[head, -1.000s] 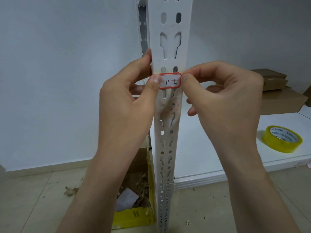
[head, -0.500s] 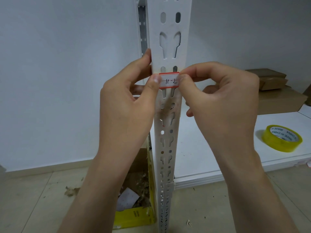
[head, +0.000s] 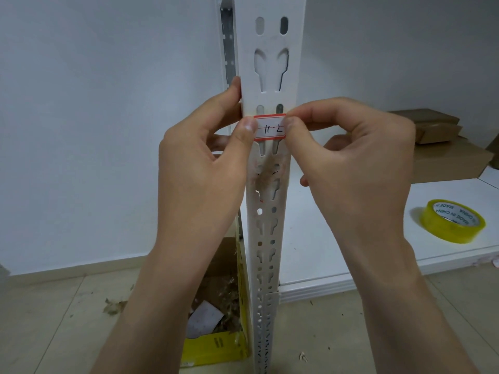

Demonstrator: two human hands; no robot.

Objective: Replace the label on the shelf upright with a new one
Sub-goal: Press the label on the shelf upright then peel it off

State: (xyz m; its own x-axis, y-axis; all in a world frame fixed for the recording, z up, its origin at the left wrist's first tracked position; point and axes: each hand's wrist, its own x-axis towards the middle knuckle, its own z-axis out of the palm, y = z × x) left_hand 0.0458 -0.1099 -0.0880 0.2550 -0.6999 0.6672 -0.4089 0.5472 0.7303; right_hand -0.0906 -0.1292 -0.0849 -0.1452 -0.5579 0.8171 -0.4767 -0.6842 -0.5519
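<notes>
The label (head: pixel 270 128), white with a red border and a handwritten mark, lies across the front of the shelf upright (head: pixel 272 85) between our two thumbs, and we judge the step in hand to be sticking the new one down. Our left hand (head: pixel 205 168) is clamped round the upright's edge, forefinger up along it, other fingers behind, thumb pinning the label's left end to the metal; our right hand (head: pixel 356 168) pinches the label's right end between thumb and forefinger tip, its other fingers curled below. To do this well we would keep the left thumb firm as an anchor, check that the red border sits square to the upright's edges, then smooth from that thumb towards the right hand so no crease forms over the slots beneath, which give the paper nothing to grip. Just below our thumbs a brownish smear of residue (head: pixel 266 175) marks the metal, left by the old label we judge; the new one sits above it on cleaner paint, which should help it hold. Both ends of the label are under our fingertips, so we cannot tell whether the right end is stuck down or folded round the corner. The writing is too loose to read surely, the left fingers behind the upright are mostly hidden, and the upright runs out of view above and below our hands
</notes>
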